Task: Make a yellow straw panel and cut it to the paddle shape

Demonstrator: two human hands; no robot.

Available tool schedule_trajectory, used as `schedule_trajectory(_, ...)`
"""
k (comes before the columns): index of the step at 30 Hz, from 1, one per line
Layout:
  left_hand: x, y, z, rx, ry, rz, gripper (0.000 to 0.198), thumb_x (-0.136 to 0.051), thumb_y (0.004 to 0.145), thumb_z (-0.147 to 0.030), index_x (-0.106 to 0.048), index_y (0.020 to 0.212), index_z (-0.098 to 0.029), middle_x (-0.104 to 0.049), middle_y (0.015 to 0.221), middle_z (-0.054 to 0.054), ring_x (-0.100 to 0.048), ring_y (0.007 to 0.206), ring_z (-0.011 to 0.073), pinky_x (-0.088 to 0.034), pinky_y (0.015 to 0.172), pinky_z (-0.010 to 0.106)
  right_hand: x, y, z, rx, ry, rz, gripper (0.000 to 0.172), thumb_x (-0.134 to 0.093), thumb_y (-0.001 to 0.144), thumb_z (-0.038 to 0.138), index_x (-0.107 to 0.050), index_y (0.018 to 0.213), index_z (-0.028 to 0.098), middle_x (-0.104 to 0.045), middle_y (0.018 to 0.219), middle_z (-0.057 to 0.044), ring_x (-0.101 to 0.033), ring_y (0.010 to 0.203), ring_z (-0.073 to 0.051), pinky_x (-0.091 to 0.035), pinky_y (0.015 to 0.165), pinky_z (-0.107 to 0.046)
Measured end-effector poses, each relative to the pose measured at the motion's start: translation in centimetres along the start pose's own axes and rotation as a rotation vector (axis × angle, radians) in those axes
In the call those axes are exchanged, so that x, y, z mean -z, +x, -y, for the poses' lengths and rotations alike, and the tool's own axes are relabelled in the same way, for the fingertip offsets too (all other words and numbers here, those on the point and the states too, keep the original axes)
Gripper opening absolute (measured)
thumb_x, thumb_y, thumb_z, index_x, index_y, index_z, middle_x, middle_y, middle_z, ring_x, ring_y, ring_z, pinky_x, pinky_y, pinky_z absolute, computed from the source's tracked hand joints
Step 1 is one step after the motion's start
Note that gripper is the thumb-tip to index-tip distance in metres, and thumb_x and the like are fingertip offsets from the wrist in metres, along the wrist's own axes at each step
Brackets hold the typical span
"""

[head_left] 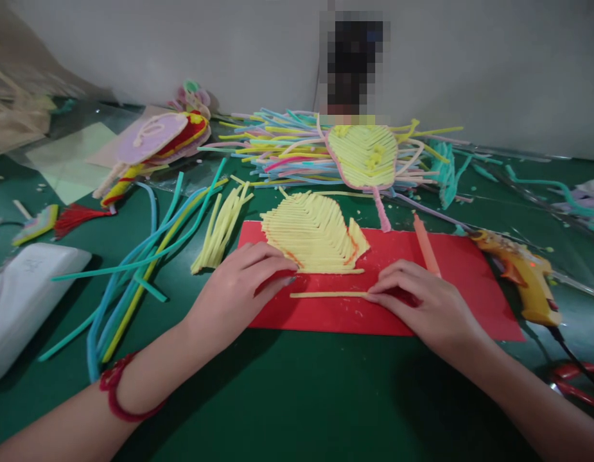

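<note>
One yellow strip (pixel 328 294), right grip (pixel 422 303) touching end

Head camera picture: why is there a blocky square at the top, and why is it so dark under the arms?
In the head view, the blocky patch is pixelation laid over the picture, not blur; in the head view, soft shadows fall on the green table under both forearms, while the left hand and right hand look sharp.

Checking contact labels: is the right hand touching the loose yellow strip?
Touching: head view shows right hand fingertips on the yellow strip, at its right end.
</note>
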State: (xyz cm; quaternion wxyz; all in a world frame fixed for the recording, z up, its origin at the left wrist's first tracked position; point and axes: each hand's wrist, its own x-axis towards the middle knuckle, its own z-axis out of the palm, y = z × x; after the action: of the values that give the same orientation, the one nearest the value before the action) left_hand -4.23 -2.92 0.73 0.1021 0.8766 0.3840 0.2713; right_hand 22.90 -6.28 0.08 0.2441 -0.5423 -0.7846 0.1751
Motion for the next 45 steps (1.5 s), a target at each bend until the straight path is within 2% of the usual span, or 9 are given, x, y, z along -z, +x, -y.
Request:
schedule_trajectory(9, 0.2, 0.7, 0.1, -0.001, -0.043, 0.008, 0.013, -0.054, 0.088, -0.019, -0.066, 0.093, -0.018, -0.068, 0.090, 0.004, -0.062, 0.084, 0.0142, -0.051, 0.075, 0.026, 0.9, 1.1, -0.4, -0.010, -0.006, 0.000, 0.023, -0.058, 0.085, 0.038, -0.065, 0.071, 0.022, -0.064, 0.075, -0.002, -0.061, 0.068, -0.014, -0.047, 0.060, -0.025)
schedule_trajectory(27, -1.2, 1.2, 0.3, 0.011, -0.093, 0.040, 0.011, -0.057, 0.087, -0.021, -0.067, 0.089, -0.018, -0.067, 0.088, 0.004, -0.062, 0.083, 0.0149, -0.050, 0.075, 0.028, 0.0, 1.4, -0.3, 0.005, -0.046, -0.064, 0.020, -0.059, 0.085, 0.033, -0.065, 0.070, 0.022, -0.065, 0.073, -0.002, -0.062, 0.067, -0.013, -0.046, 0.061, -0.025)
schedule_trajectory(35, -1.4, 1.1, 0.5, 0.010, -0.077, 0.045, 0.012, -0.055, 0.088, -0.019, -0.067, 0.088, -0.019, -0.067, 0.089, 0.004, -0.062, 0.083, 0.0148, -0.050, 0.073, 0.028, 0.0, 1.6, -0.3, -0.073, 0.018, -0.051, 0.022, -0.061, 0.082, 0.041, -0.065, 0.070, 0.023, -0.065, 0.073, -0.001, -0.060, 0.062, -0.013, -0.046, 0.056, -0.026)
schedule_trajectory(45, -1.6, 1.1, 0.6, 0.023, -0.092, 0.037, 0.012, -0.055, 0.088, -0.019, -0.067, 0.087, -0.019, -0.066, 0.088, 0.004, -0.062, 0.082, 0.0146, -0.050, 0.072, 0.028, -0.2, 1.5, -0.6, -0.106, 0.052, -0.052, 0.019, -0.061, 0.083, 0.038, -0.066, 0.071, 0.023, -0.067, 0.075, -0.002, -0.063, 0.067, -0.015, -0.047, 0.059, -0.027)
